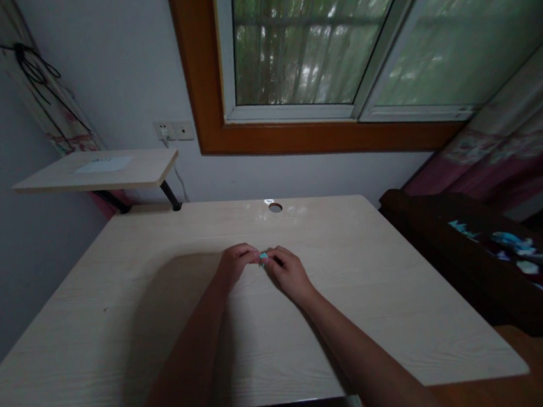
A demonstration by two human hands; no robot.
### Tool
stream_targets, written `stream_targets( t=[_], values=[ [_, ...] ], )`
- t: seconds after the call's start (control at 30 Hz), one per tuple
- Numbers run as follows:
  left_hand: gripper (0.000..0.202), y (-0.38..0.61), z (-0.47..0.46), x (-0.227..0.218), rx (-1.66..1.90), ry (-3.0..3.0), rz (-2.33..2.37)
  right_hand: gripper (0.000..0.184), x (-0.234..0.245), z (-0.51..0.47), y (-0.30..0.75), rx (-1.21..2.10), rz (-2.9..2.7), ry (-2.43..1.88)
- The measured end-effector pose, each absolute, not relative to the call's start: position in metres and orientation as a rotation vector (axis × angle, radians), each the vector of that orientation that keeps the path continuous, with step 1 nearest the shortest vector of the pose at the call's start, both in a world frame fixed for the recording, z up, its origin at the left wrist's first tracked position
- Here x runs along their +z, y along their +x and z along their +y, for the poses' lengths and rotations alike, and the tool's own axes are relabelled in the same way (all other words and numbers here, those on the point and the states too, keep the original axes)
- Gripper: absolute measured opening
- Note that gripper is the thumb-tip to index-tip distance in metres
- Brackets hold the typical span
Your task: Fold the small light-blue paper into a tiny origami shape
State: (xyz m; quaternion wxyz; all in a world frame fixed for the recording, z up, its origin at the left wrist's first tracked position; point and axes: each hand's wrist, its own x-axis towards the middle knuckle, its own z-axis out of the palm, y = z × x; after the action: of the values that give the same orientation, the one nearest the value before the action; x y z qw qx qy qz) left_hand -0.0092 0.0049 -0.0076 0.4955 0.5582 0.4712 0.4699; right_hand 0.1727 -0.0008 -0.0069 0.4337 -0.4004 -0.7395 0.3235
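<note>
Both hands meet over the middle of a pale wooden desk [383,321]. Between the fingertips is a small teal-green piece [263,256], too small and dim to tell its kind. My left hand [235,262] pinches it from the left side. From the right, my right hand [287,271] pinches it with thumb and forefinger, the other fingers curled. The fingers cover part of the piece. Whether it rests on the desk or is held just above, I cannot tell.
A raised shelf [143,168] with a paper sheet [104,164] stands at the desk's back left. A round cable hole [276,207] lies near the back edge. Beyond the right edge is a dark brown piece of furniture [427,227] with scattered colourful items.
</note>
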Motion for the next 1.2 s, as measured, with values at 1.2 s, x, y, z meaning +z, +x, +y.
stream_targets(
  t=[1.2],
  values=[
    [0.022,-0.0070,0.0110,-0.0069,1.178,1.341,1.149,0.020,-0.0122,0.0044,0.1738,0.903,-1.685,-1.070]
  ],
)
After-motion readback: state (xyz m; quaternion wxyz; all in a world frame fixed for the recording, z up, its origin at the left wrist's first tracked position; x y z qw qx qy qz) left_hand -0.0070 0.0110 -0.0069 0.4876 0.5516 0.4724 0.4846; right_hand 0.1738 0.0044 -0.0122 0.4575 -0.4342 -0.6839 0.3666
